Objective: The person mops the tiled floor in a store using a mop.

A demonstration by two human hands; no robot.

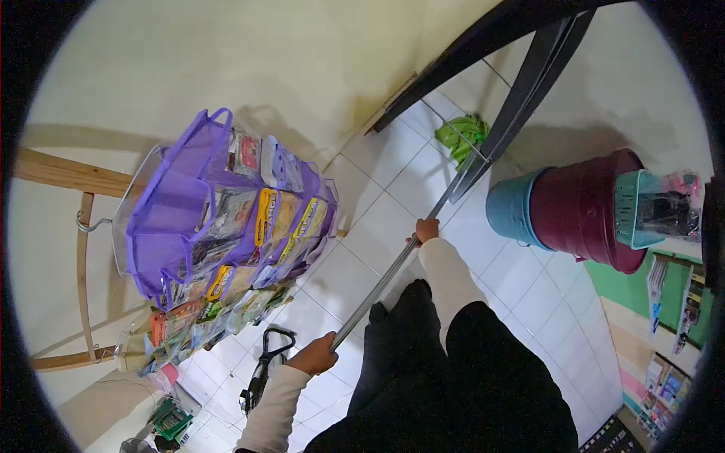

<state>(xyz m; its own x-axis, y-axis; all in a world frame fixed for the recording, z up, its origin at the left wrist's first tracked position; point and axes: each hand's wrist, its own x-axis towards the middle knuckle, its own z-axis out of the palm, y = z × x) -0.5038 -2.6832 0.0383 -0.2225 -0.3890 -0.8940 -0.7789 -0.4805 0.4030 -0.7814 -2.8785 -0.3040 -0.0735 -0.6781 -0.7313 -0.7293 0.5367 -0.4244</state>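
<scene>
Both of my hands grip a mop by its silvery metal pole (pixel 385 281), which slants across the floor in front of me. My left hand (pixel 316 355) is closed around the near end. Farther along, my right hand (pixel 427 229) wraps the pole with the arm stretched forward. At the far end a bunched green cloth (pixel 462 140) lies on the white tiles by a thin cross bar, partly behind a dark slanted leg. Below the pole are my dark clothes and one dark-covered foot.
A purple hanging organizer (pixel 174 208) full of packets hangs from a wooden rack (pixel 75 172) at left. Dark slanted beams (pixel 521 98) stand ahead. At right are a blue bucket (pixel 517 208), a maroon bucket (pixel 585 210) and a teal basket (pixel 628 208). A black cable-like item (pixel 260 374) lies near my left arm.
</scene>
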